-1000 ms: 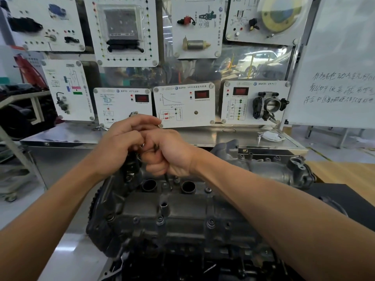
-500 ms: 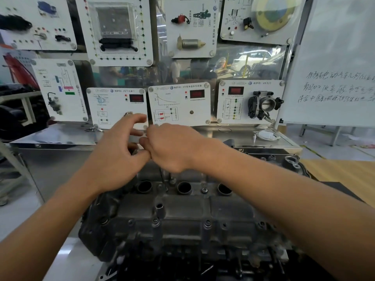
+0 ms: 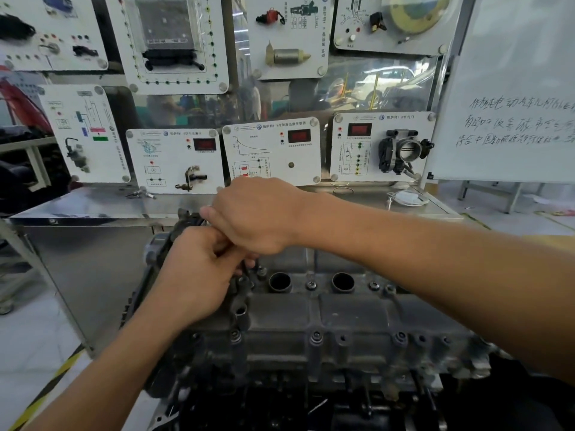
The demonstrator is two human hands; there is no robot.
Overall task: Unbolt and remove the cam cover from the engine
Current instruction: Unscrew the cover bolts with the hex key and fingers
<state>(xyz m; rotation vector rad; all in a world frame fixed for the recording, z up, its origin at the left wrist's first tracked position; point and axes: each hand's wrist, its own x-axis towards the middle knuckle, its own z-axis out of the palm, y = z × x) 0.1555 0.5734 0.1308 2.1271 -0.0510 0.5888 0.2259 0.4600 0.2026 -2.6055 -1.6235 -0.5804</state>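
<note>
A: Head camera: how many hands are there, and what are they doing?
B: Two. The left hand [image 3: 199, 275] curls its fingers round a thin dark tool [image 3: 244, 269], whose shaft stands about upright. The right hand [image 3: 258, 216] is fisted over the tool's top and touches the left.
A: And the cover?
B: One cam cover [image 3: 342, 315], atop the engine [image 3: 280, 399], low and central. Its long axis runs left to right, top face up. The hands work at its left end.
A: Openings?
B: Two round wells [image 3: 280, 282] side by side; the right forearm hides what lies farther right.
A: Behind?
B: Three panels [image 3: 273, 150] with red displays, and one whiteboard [image 3: 513, 88] at right.
</note>
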